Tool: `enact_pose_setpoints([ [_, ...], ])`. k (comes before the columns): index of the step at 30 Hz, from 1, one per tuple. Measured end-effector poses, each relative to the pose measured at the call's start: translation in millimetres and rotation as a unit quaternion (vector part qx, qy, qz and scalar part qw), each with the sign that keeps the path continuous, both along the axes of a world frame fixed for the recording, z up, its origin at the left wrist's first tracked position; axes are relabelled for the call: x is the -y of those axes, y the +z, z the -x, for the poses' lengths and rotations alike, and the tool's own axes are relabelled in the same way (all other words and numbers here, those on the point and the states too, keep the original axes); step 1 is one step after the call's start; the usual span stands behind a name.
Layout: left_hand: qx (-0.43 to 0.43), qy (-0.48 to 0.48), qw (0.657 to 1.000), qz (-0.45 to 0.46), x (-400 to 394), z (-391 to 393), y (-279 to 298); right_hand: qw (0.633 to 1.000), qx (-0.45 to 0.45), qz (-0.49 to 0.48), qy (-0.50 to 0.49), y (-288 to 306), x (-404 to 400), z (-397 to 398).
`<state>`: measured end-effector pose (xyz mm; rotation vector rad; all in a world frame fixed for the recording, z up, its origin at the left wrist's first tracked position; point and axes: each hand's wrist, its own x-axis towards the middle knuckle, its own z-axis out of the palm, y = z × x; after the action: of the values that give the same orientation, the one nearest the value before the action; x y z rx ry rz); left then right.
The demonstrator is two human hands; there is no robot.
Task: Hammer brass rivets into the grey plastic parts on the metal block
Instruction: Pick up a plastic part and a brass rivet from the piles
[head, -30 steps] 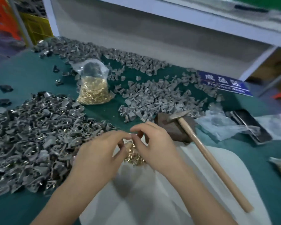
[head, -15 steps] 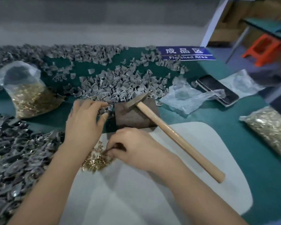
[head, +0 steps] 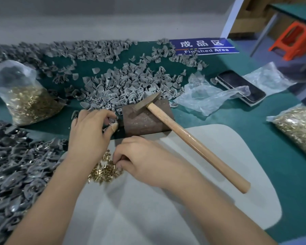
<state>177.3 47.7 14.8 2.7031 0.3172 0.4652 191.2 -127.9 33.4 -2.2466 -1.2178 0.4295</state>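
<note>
Reaching out now with the left hand [head: 88, 131] to the near edge of the loose pile of grey plastic parts [head: 127, 89], where half a second ago it was only hovering over that edge; pinching one small grey part [head: 113, 120] between thumb and fingertips, just left of the metal block [head: 145, 121]. Digging with the right hand [head: 145, 160] into the little heap of brass rivets [head: 104, 169] on the pale mat [head: 210, 200], fingers curled down among them; a second ago both hands were meeting above that heap. Cannot tell whether a rivet is already caught in that grip, the fingertips being hidden.

Meaning, as a judgement: gathering one part and one rivet for the next strike, nothing yet seated on the block.

Lying idle across the block, the hammer [head: 184, 135], head on the block's top, wooden handle slanting out over the mat toward the right. Needing to be lifted off before a part can be set down there.

Crowding on the left: the darker heap of parts [head: 16, 165] pressing up against the mat's edge and the left forearm. More open room on the bare mat toward the right. Bags of rivets [head: 28, 99] [head: 297, 128], crumpled plastic [head: 207, 96] and a phone [head: 240, 87] lying well apart on the green worktop [head: 254, 138].
</note>
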Motion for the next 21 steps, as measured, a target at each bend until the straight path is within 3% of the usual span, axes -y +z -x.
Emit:
enact_pose_setpoints([
  [7,0.039,0.003,0.999,0.019,0,1,2,0.996,-0.042,-0.075,-0.019,5,5,0],
  [13,0.162,-0.023,0.964,0.21,8,3,8,0.962,-0.093,-0.244,-0.074,13,9,-2],
  [18,0.186,-0.056,0.93,0.312,25,7,14,0.919,-0.055,-0.359,-0.156,5,12,-14],
  [21,0.181,-0.06,0.89,0.414,33,7,16,0.897,-0.022,-0.384,-0.217,0,13,-20],
])
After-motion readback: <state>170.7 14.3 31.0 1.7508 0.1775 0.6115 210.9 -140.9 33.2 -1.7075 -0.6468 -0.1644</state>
